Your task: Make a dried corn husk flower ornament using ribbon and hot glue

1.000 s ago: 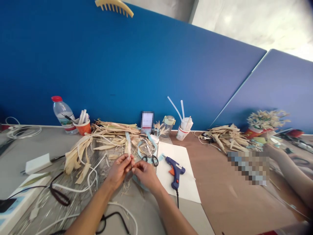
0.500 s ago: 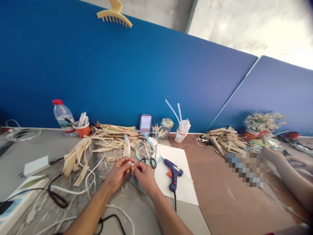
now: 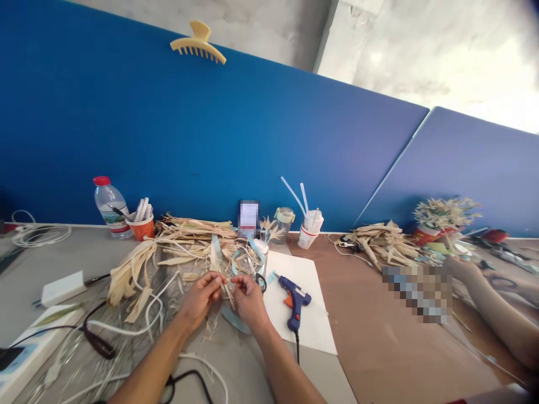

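Over the middle of the desk, my left hand (image 3: 205,297) is closed in a pinch on a thin pale strip of dried husk (image 3: 228,292). My right hand (image 3: 248,300) is beside it, its thumb and fingers bent together at the strip's other side; what they pinch is too small to make out. Just behind my right hand lie scissors (image 3: 261,282), their dark handles partly hidden. Light blue tape (image 3: 234,320) lies under my hands. To the right, a blue glue gun (image 3: 298,303) with an orange trigger rests on a white sheet (image 3: 313,274).
Dried husks (image 3: 197,229) are heaped behind my hands. White cables (image 3: 154,306) and a power strip (image 3: 37,342) lie left. A bottle (image 3: 110,207), an orange cup (image 3: 142,229) and a white cup (image 3: 308,237) stand along the partition. A co-worker's arm (image 3: 488,303) reaches in at right.
My hands have come slightly apart, with the right one shifting to the right and its fingers lifting a little. The whole view has tilted slightly upward.
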Demonstrator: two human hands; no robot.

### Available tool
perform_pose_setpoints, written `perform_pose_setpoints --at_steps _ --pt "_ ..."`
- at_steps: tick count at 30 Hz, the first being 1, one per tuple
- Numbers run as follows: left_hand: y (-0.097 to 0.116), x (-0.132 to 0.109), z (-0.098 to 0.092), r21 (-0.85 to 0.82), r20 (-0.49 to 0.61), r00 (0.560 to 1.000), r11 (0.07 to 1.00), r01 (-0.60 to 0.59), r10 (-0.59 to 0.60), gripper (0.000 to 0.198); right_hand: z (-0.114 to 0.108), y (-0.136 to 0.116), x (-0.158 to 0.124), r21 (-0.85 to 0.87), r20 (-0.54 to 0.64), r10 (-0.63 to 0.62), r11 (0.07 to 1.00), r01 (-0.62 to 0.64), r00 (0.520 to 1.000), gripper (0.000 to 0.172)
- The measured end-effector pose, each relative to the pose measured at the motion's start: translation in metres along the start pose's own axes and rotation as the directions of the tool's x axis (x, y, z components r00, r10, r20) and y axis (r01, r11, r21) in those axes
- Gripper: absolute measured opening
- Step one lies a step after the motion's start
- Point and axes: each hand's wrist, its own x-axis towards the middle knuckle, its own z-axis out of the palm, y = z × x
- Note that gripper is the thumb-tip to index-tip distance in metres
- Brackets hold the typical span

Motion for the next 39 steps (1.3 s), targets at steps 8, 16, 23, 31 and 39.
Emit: perform_pose_setpoints --at_steps 8,16,23,31,39 --pt "0.003 -0.001 0.003 0.048 -0.013 1.0 0.999 -0.007 0.007 0.029 -0.001 -0.009 0.0 0.143 -0.021 0.027 0.989 -0.024 0.999 0.011" --pt "-0.001 -0.003 0.002 0.106 0.147 0.985 0.992 0.073 -0.089 0.025 -0.004 -0.015 0.002 0.242 -0.029 0.002 0.97 0.005 1.0 0.018" --pt "-0.003 -0.005 0.007 0.234 0.224 0.969 0.971 0.05 -0.103 0.027 -0.007 -0.019 0.003 0.308 0.018 0.018 0.951 -0.023 1.0 0.011" --pt "-0.002 -0.006 0.01 0.292 0.237 0.962 0.954 0.062 -0.136 0.028 -0.01 -0.021 0.002 0.313 0.084 0.025 0.948 -0.051 0.996 0.014" --pt "0.001 -0.007 0.012 0.302 0.232 0.963 0.951 0.06 -0.134 0.024 -0.01 -0.017 0.003 0.351 0.145 0.057 0.93 -0.106 0.988 0.015"
